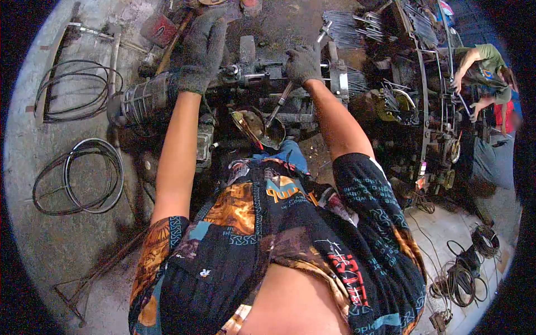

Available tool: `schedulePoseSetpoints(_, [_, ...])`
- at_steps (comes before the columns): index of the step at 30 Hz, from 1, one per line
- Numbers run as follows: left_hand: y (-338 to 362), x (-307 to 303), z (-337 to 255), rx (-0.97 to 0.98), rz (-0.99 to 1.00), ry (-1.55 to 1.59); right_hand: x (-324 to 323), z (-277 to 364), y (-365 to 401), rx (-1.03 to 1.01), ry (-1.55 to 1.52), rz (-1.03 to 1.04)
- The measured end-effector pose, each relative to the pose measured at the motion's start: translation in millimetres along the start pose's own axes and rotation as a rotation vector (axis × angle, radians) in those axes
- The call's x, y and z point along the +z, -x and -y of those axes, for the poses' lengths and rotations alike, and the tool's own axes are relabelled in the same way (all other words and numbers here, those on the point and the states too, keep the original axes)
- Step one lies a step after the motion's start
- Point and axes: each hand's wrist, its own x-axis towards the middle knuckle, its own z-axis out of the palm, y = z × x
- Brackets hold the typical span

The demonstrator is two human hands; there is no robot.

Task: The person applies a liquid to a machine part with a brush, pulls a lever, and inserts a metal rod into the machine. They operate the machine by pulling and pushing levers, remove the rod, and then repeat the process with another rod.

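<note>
Both my hands wear dark grey knitted gloves and reach over a greasy metal machine (254,72). My left hand (204,47) is stretched forward over the machine's left part, its fingers extended, with nothing visible in it. It lies beside the ribbed, motor-like cylinder (145,100). My right hand (303,62) has its fingers wrapped round a slanted metal lever (286,95), whose upper end sticks out beyond the glove. A round metal pan (273,134) sits below the lever, close to my body.
Coils of black cable or wire (78,176) lie on the floor at left. Bundles of thin metal rods (340,28) lie at the upper right. Beyond a metal frame (424,111), another person (486,67) handles a rod. More coils (463,279) lie at lower right.
</note>
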Motion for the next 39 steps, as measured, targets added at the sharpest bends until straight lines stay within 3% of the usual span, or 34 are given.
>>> schedulePoseSetpoints(3, [-1,-1,2,0.108,-0.038,-0.11,2,-1,0,-0.046,0.036,-0.041])
schedulePoseSetpoints(15, [-1,-1,-2,0.133,-0.073,-0.074,4,-1,-1,-0.026,0.075,-0.03])
schedulePoseSetpoints(28, [-2,-1,9,0.043,-0.037,-0.152,5,1,-1,-0.001,0.037,-0.001])
schedulePoseSetpoints(30, [-5,0,9,0.189,-0.08,-0.207,11,-3,-1,0.008,0.026,0.009])
schedulePoseSetpoints(33, [-1,0,7,0.024,-0.016,-0.093,21,-7,-2,-0.006,0.067,-0.037])
schedulePoseSetpoints(39, [-1,-1,-1,0.064,-0.035,-0.104,-2,4,-2,0.009,0.03,0.04])
